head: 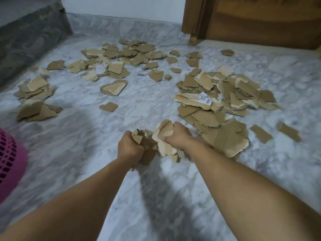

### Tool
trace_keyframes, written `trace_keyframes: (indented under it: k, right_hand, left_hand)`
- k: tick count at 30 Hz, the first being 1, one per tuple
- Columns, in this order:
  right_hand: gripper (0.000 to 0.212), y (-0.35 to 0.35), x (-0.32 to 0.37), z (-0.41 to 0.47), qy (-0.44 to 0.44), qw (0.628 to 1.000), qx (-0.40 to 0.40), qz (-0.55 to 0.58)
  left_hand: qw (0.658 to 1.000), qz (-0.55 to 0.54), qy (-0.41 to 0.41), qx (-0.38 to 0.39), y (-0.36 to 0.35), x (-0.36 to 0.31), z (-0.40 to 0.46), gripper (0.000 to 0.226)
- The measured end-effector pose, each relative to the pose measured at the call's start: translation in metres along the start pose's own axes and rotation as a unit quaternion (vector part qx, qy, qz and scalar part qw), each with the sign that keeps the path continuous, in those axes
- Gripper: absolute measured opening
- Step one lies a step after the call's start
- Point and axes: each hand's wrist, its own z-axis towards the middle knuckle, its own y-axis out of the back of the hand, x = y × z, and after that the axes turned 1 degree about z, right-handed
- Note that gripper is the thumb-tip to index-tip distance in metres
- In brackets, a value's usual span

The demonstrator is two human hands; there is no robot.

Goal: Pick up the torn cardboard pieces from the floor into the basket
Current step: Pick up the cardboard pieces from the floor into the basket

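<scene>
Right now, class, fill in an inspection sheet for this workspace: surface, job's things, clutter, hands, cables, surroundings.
Surface: grey-white marble floor.
Job's things: torn cardboard pieces scattered in piles; pink basket at the left edge.
Clutter: nothing seen beyond the cardboard.
Hands: left hand and right hand each grip a bunch of cardboard.
Cables: nothing seen.
Surroundings: wooden furniture at the far right, dark cloth-covered block at the far left, white wall.
</scene>
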Motion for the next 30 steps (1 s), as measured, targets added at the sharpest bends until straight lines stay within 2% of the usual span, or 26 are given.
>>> trace_keyframes:
  k: [4, 8, 10, 13, 15, 19, 22, 25, 27, 30]
  right_hand:
    - [0.076, 0.053, -0.041, -0.019, -0.032, 0.996, -0.076, -0.020]
    - [0.074, 0.086, -0.100, -0.020, -0.113, 0.982, -0.141, -0.050]
    - [0.089, 0.091, -0.127, -0.013, -0.152, 0.975, -0.152, -0.058]
    - [0.127, 0.092, -0.166, 0.008, -0.206, 0.971, -0.114, -0.046]
    - [0.134, 0.092, -0.171, 0.007, -0.211, 0.971, -0.109, -0.002]
    - [0.118, 0.089, -0.164, 0.007, -0.205, 0.962, -0.150, 0.103]
    - [0.105, 0.089, -0.159, 0.009, -0.197, 0.963, -0.134, 0.129]
    - [0.088, 0.087, -0.154, 0.002, -0.182, 0.966, -0.108, 0.148]
    - [0.090, 0.082, -0.149, -0.002, -0.193, 0.966, -0.100, 0.140]
    - [0.110, 0.073, -0.138, -0.011, -0.224, 0.964, -0.098, 0.109]
  left_hand:
    - [0.998, -0.013, -0.031, 0.044, -0.025, -0.029, -0.002, 0.046]
    - [0.997, 0.034, -0.047, 0.051, -0.054, -0.058, 0.004, 0.045]
    - [0.990, 0.135, -0.046, 0.016, -0.066, -0.063, 0.009, 0.048]
    - [0.970, 0.240, -0.026, -0.001, -0.078, -0.059, 0.011, 0.053]
    - [0.962, 0.272, -0.034, -0.003, -0.084, -0.055, 0.010, 0.056]
    - [0.977, 0.207, -0.044, 0.026, -0.084, -0.058, 0.011, 0.058]
    - [0.983, 0.163, -0.050, 0.064, -0.083, -0.061, 0.006, 0.040]
    - [0.985, 0.150, -0.038, 0.070, -0.077, -0.063, 0.000, 0.022]
    - [0.985, 0.148, -0.027, 0.079, -0.074, -0.062, -0.003, 0.024]
    - [0.985, 0.147, -0.009, 0.091, -0.072, -0.060, -0.009, 0.016]
